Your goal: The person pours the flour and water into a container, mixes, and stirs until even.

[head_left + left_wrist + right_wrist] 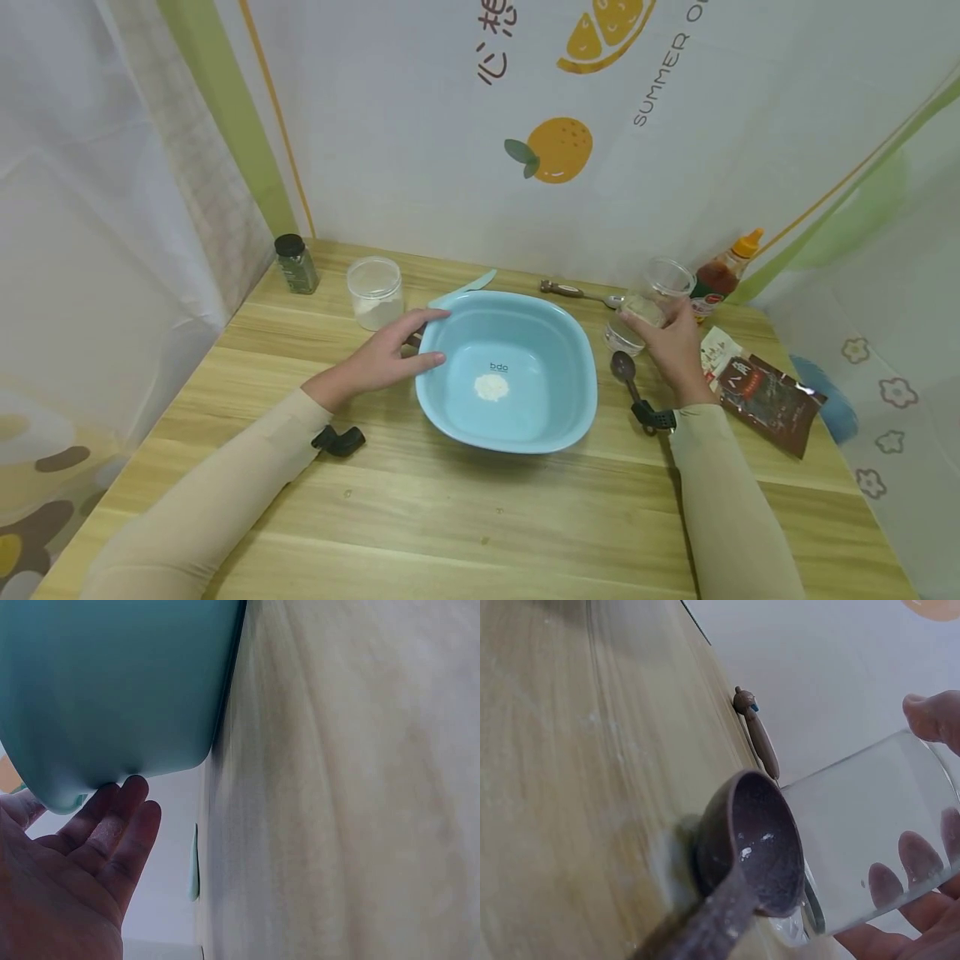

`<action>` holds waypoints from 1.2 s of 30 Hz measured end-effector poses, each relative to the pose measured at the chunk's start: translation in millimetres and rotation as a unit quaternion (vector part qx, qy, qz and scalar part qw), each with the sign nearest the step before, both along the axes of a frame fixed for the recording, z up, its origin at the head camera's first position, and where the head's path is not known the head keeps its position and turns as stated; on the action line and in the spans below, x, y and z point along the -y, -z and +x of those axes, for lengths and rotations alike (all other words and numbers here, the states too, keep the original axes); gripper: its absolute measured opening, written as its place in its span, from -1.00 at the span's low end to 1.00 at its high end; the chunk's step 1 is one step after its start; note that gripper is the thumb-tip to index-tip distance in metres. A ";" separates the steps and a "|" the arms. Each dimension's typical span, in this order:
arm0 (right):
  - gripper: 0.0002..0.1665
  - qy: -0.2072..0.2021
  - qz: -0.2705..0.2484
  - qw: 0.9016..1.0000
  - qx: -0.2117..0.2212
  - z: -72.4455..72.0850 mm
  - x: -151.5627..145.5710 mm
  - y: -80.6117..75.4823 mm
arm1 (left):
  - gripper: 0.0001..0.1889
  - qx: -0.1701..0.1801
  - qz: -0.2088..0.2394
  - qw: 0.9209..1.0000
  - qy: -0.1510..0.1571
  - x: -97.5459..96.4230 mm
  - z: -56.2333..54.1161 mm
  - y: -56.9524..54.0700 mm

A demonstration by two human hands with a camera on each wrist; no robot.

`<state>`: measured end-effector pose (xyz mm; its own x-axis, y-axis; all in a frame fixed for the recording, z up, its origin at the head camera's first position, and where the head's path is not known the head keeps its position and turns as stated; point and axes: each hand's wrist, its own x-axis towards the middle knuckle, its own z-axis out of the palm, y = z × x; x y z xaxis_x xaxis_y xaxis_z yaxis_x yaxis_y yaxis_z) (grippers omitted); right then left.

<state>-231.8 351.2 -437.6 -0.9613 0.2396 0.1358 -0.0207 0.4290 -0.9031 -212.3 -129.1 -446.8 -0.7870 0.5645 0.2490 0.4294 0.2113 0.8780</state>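
A light blue basin (pixel 517 421) stands mid-table with a small patch of white powder (pixel 491 387) on its floor. My left hand (pixel 382 350) holds its left rim, thumb and index finger over the edge; in the left wrist view, other fingers (pixel 112 825) touch the outer wall. At the right, my right hand (pixel 671 342) grips a clear cup (pixel 624 335) of colourless liquid. Its fingers (pixel 919 859) wrap around the cup's side in the right wrist view. Just in front of the cup lies a dark brown measuring spoon (pixel 624 367), bowl toward it.
Behind the held cup is another clear container (pixel 670 277), beside a red sauce bottle (pixel 720 271). Brown packets (pixel 768 400) lie at right. A spoon (pixel 570 291) and pale green utensil (pixel 472 285) lie behind the basin. A powder jar (pixel 375 292) and herb jar (pixel 297 265) stand left.
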 end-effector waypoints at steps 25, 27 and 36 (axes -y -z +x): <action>0.03 -0.049 0.063 0.992 -0.099 20.4 27.3 -34.1 | -0.31 0.005 -0.009 1.000 -0.007 -0.9 0.3 -0.7; 0.03 -0.051 0.077 0.990 -0.106 22.9 30.5 -37.5 | -0.31 0.004 -0.009 1.000 -0.007 -1.0 -0.2 -0.6; -0.06 -0.070 0.155 0.979 -0.113 31.5 39.8 -46.7 | -0.31 0.002 -0.006 1.000 -0.007 -0.5 -1.1 1.6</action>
<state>-200.2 311.4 -390.9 -0.9190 0.0206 0.3938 -0.2833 0.6602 -0.6956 -213.4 -128.7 -448.4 -0.7961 0.5556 0.2397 0.4233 0.2285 0.8767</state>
